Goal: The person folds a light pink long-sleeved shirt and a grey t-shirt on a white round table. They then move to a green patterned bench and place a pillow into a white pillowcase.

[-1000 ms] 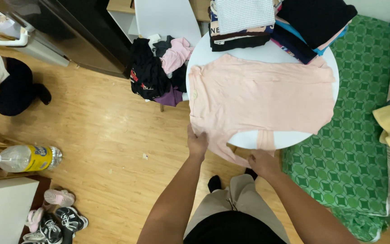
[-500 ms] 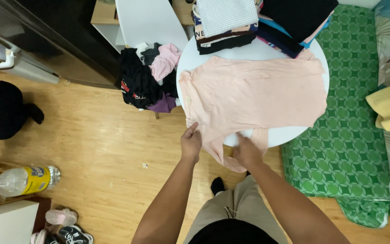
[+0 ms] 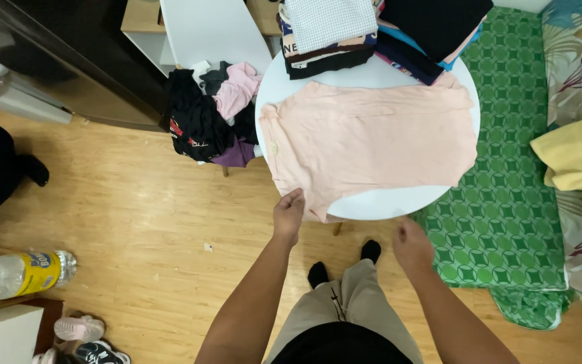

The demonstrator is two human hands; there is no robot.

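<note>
Our left hand (image 3: 288,214) pinches the pink shirt (image 3: 372,145) hem, frame centre; right hand (image 3: 412,244) loosely curled, empty. Light, limp fabric, we'd judge: grip edges on the white surface (image 3: 385,202).

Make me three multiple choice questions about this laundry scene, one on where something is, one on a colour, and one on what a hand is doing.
1. Where does the heap of dark clothes lie?
A. left of the round white table
B. on the green mat
C. on the person's lap

2. What colour is the shirt spread on the table?
A. navy
B. pale pink
C. yellow

3. What is the left hand doing?
A. resting on the floor
B. holding a bottle
C. touching the shirt's near edge

Answers: 1 A, the heap sits beside the table's left rim. 2 B, the spread shirt is pale pink. 3 C, its fingers meet the hem, while the right hand is off the cloth.
</note>
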